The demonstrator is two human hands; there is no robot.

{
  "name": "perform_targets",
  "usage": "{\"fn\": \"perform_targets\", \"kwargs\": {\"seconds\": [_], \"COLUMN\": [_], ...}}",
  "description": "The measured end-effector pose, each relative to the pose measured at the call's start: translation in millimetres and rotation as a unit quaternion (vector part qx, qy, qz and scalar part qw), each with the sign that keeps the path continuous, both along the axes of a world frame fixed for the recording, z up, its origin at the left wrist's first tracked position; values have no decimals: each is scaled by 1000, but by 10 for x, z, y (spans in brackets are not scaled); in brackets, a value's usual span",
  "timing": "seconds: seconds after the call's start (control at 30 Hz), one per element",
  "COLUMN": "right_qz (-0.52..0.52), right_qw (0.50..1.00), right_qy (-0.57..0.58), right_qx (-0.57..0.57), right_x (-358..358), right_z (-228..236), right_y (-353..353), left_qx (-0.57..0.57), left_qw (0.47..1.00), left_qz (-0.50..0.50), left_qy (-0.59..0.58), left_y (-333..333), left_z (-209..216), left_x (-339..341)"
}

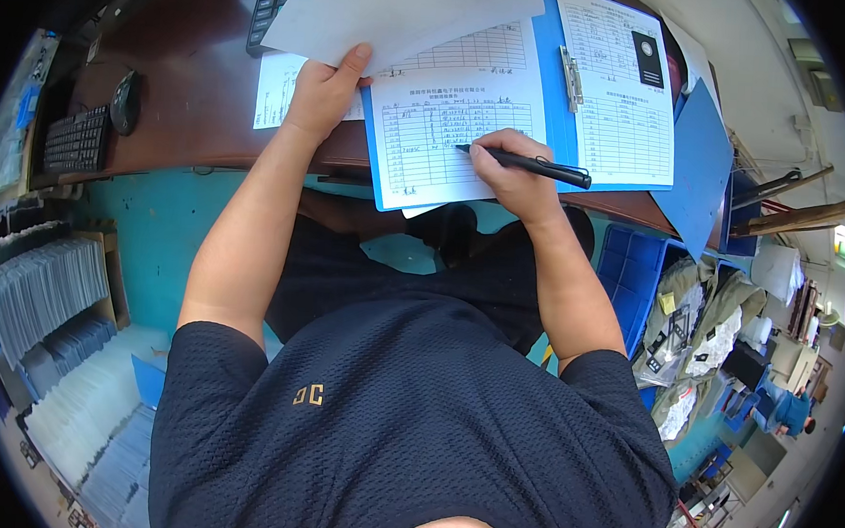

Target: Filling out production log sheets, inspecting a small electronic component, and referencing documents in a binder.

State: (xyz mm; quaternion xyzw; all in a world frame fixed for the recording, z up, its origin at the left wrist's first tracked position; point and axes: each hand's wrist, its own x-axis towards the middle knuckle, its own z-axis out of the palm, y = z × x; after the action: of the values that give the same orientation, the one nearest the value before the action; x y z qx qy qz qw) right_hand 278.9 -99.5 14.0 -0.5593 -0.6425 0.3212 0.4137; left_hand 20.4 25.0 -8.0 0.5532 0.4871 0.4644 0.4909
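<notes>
My left hand (328,92) pinches the lower edge of a white paper sheet (388,18), which is lifted and folded back over the far part of the form below. In my right hand (520,174) is a black pen (552,169), its tip at a row of the printed table on the form (417,178). Handwriting fills several of that form's rows. The form lies on a blue clipboard folder (565,138) with a metal clip (571,79). On the folder's right side lie more printed sheets (629,146), with a small black card (646,60) on top.
The brown desk (187,108) carries a black keyboard (75,141) and a mouse (125,102) at left. Blue sheet (700,164) overhangs the desk's right edge. Blue crates (629,275) with bagged items stand at lower right. Stacked grey sheets (54,283) fill the left side.
</notes>
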Motion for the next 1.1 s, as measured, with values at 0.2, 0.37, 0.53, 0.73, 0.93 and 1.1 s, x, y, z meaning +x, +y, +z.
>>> {"fn": "perform_targets", "kwargs": {"seconds": [0.2, 0.37, 0.53, 0.73, 0.93, 1.1], "right_qz": [20, 3, 23, 19, 18, -3], "right_qw": [1000, 999, 999, 999, 1000, 999], "right_qy": [-9, -20, -30, -18, -15, -16], "right_qx": [18, 36, 17, 20, 14, 35], "right_x": [31, 48, -2, 62, 59, 59], "right_z": [40, -2, 109, 91, 68, 23], "right_y": [5, 16, 25, 6, 14, 12], "left_qx": [1, -7, -16, -26, -11, -11], "left_qw": [1000, 1000, 999, 999, 1000, 1000], "left_qz": [-4, -5, -9, -7, -7, -11], "left_qy": [-1, -27, -27, -21, -15, -20], "left_y": [1, -8, -18, -5, 1, 3], "left_z": [2, 2, 36, 39, 27, 9], "left_x": [15, 52, -13, 25, 9, 11]}}
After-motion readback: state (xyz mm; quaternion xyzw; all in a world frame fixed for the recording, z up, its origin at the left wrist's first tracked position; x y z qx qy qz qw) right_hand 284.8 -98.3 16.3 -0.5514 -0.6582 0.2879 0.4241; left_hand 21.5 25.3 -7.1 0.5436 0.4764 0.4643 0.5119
